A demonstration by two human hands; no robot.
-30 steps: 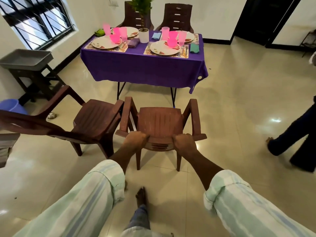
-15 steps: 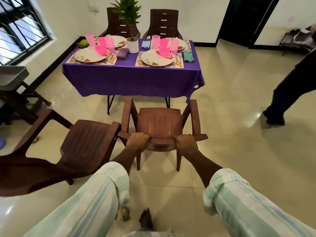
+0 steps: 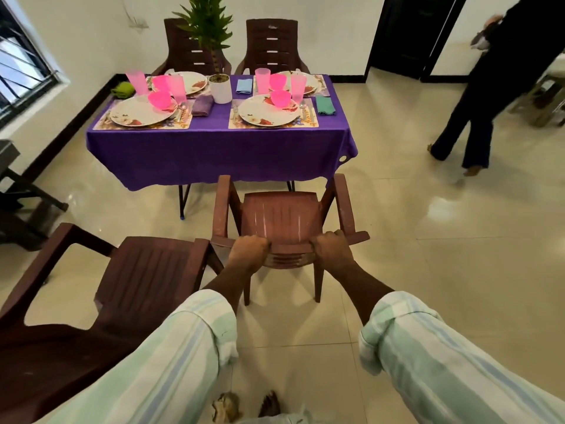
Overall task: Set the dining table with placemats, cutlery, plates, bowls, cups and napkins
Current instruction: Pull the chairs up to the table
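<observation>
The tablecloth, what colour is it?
Purple; the tablecloth shows plainly in the head view.

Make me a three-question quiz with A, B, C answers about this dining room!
1. Where is the white pot with the green plant?
A. on the floor
B. on the purple-clothed table
C. on a chair

2. What colour are the plastic cups?
A. pink
B. blue
C. yellow

3. What are both hands doing?
A. hanging free
B. gripping the brown plastic chair
C. holding plates

Answers: 1 B, the pot stands between the place settings. 2 A, every cup is pink. 3 B, the left hand and right hand curl over the chair's backrest.
</observation>
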